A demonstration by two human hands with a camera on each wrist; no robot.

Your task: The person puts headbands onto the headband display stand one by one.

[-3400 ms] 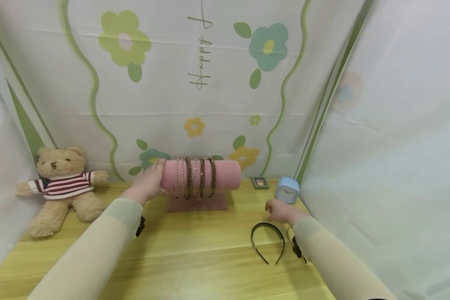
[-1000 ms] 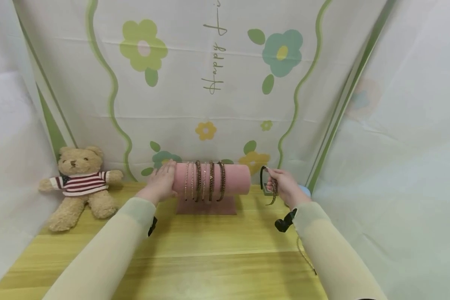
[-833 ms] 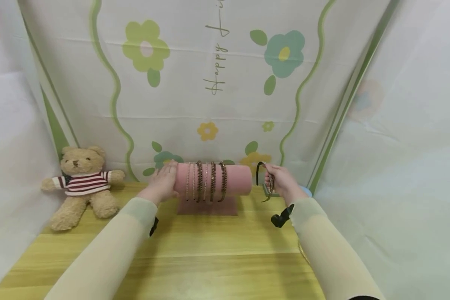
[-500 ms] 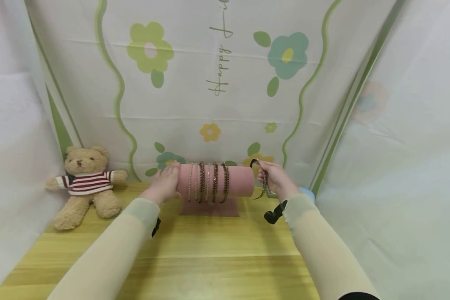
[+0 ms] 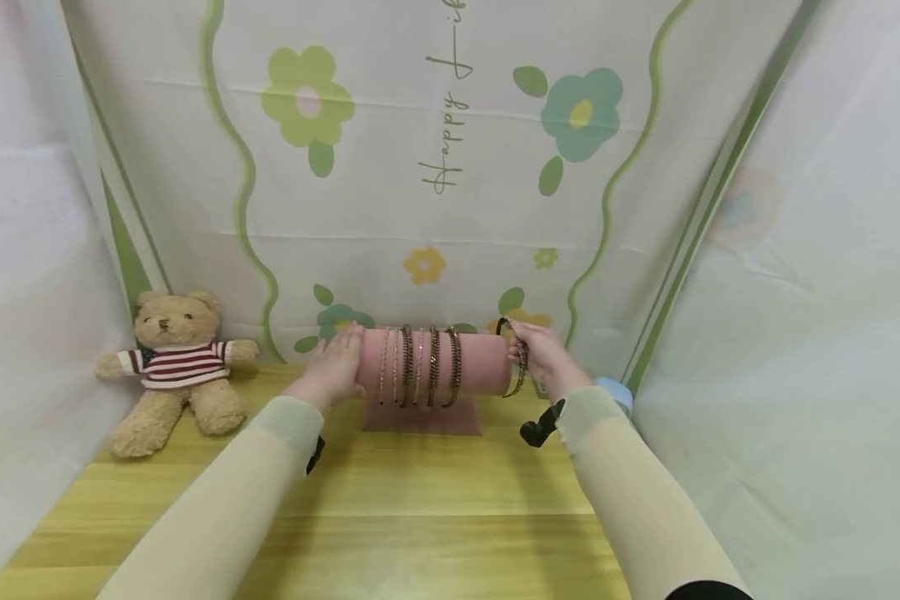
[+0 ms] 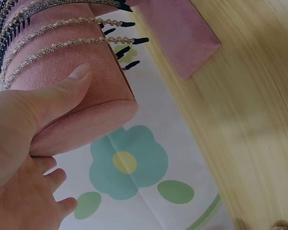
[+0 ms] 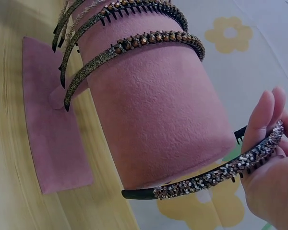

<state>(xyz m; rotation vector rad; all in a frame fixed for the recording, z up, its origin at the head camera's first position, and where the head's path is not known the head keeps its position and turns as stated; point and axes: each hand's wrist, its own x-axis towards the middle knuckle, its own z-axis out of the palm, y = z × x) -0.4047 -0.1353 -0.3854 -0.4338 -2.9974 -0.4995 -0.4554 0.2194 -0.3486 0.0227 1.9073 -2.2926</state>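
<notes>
A pink padded roll on a flat base stands at the back of the table, a headband stand. Several beaded headbands, some thin and pale, some dark and toothed, hang round its middle. My left hand grips the roll's left end; in the left wrist view its thumb lies along the pink cloth, with the other fingertips past the end face. My right hand pinches a dark headband with glittering stones by one side. That headband's open ends straddle the roll's right end, its black tip close to the rim.
A teddy bear in a striped shirt sits at the back left. Behind my right wrist a pale blue clock shows in part, beside a mostly hidden small frame. A flowered cloth hangs behind the table.
My right hand has picked the dark headband up off the table and carried it left to the roll's right end. My left hand has kept its hold on the roll.
</notes>
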